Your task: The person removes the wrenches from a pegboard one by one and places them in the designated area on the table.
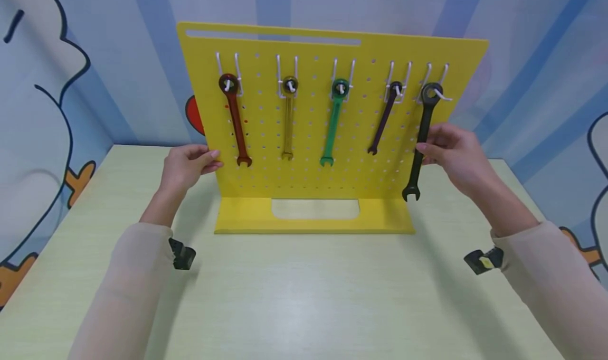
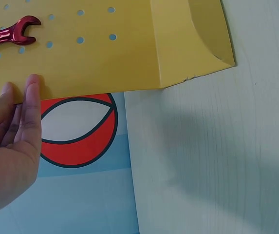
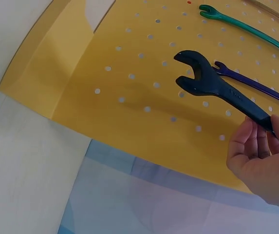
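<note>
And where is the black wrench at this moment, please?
In the head view, the black wrench is at the right end of the row on the yellow pegboard, beside the purple wrench, with the right hand gripping its shaft.

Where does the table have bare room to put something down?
Widest: the table in front of the pegboard, between left sleeve and right sleeve. Narrower: between left sleeve and left wall. Crowded: the pegboard's right end, where the right grip holds the black wrench close to the purple wrench.
</note>
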